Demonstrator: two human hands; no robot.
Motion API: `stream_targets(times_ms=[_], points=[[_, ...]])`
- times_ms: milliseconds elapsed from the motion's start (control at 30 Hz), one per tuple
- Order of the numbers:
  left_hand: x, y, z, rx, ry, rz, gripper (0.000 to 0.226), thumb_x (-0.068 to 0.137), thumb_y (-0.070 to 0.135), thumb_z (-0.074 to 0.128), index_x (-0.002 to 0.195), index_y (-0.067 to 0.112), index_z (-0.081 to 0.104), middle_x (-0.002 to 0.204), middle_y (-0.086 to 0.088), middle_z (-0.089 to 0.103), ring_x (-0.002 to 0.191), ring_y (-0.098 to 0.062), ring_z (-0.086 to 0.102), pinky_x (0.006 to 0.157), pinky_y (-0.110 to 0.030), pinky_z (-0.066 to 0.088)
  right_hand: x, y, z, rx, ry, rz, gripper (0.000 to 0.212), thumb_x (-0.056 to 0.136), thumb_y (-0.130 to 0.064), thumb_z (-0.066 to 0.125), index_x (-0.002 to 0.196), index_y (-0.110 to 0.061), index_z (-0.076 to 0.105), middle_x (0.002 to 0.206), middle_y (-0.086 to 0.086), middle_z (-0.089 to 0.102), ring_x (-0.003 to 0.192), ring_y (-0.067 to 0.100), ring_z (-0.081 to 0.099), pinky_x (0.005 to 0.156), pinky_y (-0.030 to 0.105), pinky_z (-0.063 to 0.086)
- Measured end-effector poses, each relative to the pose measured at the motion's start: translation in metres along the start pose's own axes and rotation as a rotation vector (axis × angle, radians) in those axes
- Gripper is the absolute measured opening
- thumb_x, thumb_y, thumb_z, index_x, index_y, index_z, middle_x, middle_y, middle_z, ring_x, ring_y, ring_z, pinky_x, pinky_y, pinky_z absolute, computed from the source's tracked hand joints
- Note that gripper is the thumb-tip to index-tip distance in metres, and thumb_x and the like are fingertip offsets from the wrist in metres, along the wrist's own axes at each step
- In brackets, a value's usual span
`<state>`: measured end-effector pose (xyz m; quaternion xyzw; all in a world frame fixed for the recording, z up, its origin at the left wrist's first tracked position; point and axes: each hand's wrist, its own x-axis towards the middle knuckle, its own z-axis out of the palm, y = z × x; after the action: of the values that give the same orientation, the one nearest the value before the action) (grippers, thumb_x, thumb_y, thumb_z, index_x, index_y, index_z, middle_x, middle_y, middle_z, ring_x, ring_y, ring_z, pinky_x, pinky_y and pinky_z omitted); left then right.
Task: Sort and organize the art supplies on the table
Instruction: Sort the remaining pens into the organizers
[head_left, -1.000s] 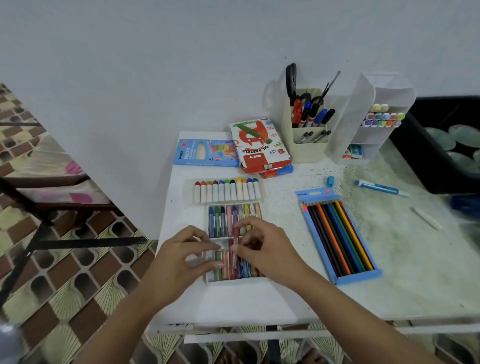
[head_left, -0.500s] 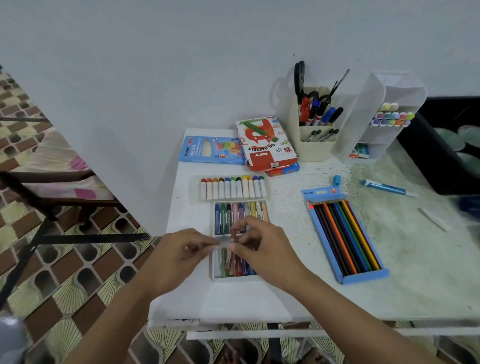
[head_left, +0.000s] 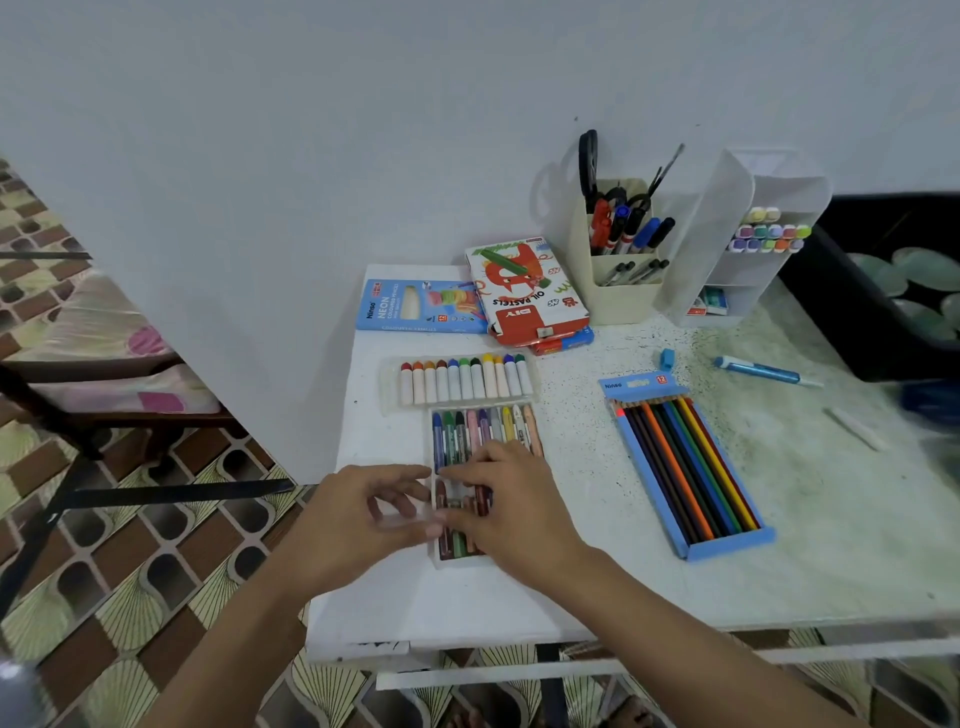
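White tabletop (head_left: 623, 571), labels readable: "Ninso NEON" box (head_left: 415, 306), "OIL PASTELS" box (head_left: 524, 296), "Ninso" pencil box (head_left: 685, 467). Crayon tray (head_left: 483, 431) sits front-centre; left hand (head_left: 358, 525) pinches its clear edge, right hand (head_left: 509, 504) covers the lower crayons, its grip impossible to tell.

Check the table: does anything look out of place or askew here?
A blue pen lies loose on the right of the table, a small blue cap apart from it, and a white stick lies farther right, all outside the pen holder. The oil pastels box rests crooked on another box.
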<state>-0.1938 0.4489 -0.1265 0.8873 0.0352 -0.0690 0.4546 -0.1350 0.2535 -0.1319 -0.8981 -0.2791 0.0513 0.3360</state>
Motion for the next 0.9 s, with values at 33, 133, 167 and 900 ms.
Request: stream_targets(times_ms=[33,133,167,900], points=[[0.000,0.000,-0.001,0.006,-0.009,0.001,0.062,0.063,0.054,0.084,0.121,0.043,0.063,0.102,0.027,0.071,0.094,-0.002,0.067,0.075,-0.022,0.051,-0.001,0.000,0.001,0.003,0.014,0.012,0.046,0.079,-0.050,0.078,0.121,-0.033,0.071,0.099,-0.012,0.056,0.099,0.011,0.048,0.087,0.033,0.040],[0.000,-0.001,0.000,0.029,-0.029,0.009,0.070,0.061,0.048,0.089,0.125,0.040,0.061,0.105,0.030,0.069,0.099,-0.001,0.064,0.077,-0.018,0.047,-0.003,0.001,0.001,0.002,0.041,0.025,0.048,0.076,-0.053,0.080,0.120,-0.034,0.071,0.099,-0.013,0.057,0.100,0.012,0.050,0.088,0.033,0.041],[0.000,0.000,0.001,0.037,-0.029,0.018,0.071,0.062,0.046,0.089,0.126,0.040,0.060,0.106,0.032,0.068,0.100,-0.001,0.063,0.076,-0.013,0.044,-0.003,0.002,0.001,-0.003,0.044,0.032,0.050,0.076,-0.054,0.079,0.121,-0.033,0.070,0.100,-0.013,0.058,0.101,0.011,0.050,0.088,0.032,0.041],[0.059,0.052,0.006,0.282,-0.238,0.113,0.031,0.090,0.027,0.072,0.120,0.033,0.068,0.110,0.020,0.068,0.087,0.001,0.062,0.074,-0.010,0.049,-0.005,0.042,-0.059,-0.114,-0.079,0.048,0.035,0.096,-0.050,0.058,0.120,-0.028,0.071,0.097,-0.004,0.061,0.095,0.013,0.053,0.081,0.031,0.048]])
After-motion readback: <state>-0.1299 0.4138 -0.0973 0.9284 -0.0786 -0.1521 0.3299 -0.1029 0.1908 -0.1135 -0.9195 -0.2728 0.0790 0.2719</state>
